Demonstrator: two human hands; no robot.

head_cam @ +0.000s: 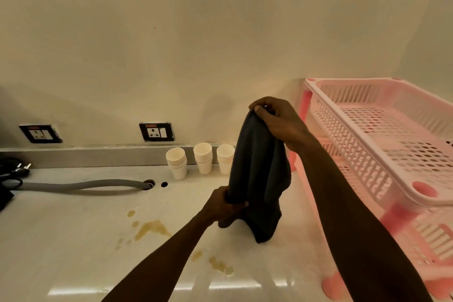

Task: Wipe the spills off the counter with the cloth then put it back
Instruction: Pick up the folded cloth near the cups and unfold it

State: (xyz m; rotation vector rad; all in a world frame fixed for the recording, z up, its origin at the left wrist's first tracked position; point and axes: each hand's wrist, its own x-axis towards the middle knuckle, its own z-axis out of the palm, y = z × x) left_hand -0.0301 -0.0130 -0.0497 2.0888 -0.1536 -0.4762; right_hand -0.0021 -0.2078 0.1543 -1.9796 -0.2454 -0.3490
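Dark grey cloth (257,174) hangs at centre frame above the pale glossy counter (73,240). Right hand (277,122) pinches its top; left hand (224,205) grips its lower edge. Yellowish spills (152,228) lie lower centre.

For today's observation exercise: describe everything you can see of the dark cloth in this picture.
The cloth is dark grey, soft and towel-like, hanging in loose vertical folds above the counter. The right hand pinches its top edge, held high; the left hand grips its lower left side. Its bottom corner droops close to the counter; whether it touches cannot be told. It looks unsoiled.
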